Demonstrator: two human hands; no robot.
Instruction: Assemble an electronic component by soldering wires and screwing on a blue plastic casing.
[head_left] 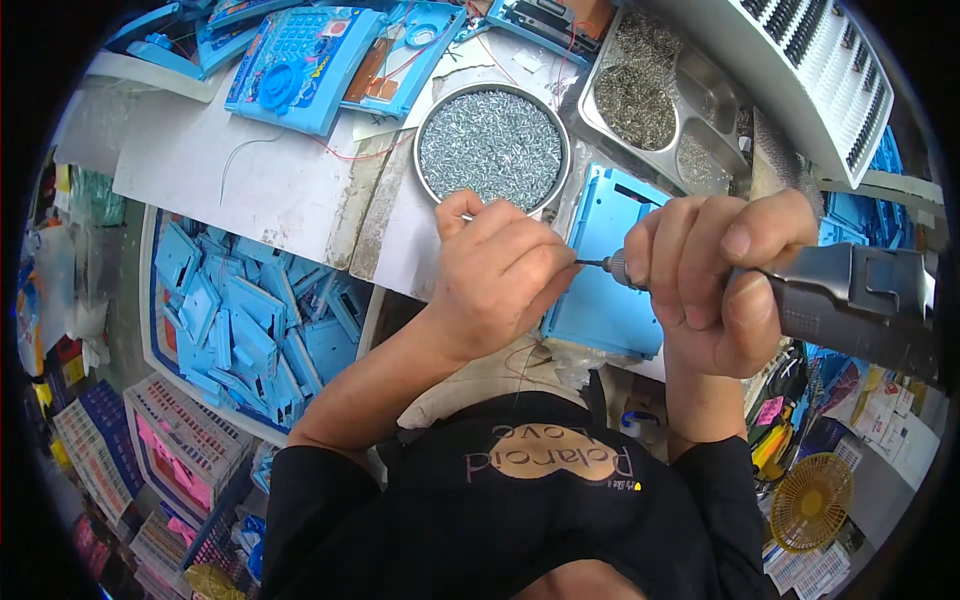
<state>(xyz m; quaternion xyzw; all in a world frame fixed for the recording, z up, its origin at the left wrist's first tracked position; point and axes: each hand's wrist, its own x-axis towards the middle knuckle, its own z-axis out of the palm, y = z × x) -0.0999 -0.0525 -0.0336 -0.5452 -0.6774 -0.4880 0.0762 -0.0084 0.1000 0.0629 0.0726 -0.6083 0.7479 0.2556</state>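
My right hand is wrapped round a dark grey electric screwdriver, held level with its bit toward the left. At the bit's tip, the fingers of my left hand are pinched together; whatever lies between them is too small to make out. Beneath the bit, a light-blue plastic case part lies flat on the bench, partly covered by my right hand. Just beyond my left hand stands a round metal bowl full of small silvery screws.
A steel compartment tray with small metal parts stands far right, below a white rack of black pieces. Wired blue toy cases lie at the back left. Left of the bench, a bin holds many blue parts.
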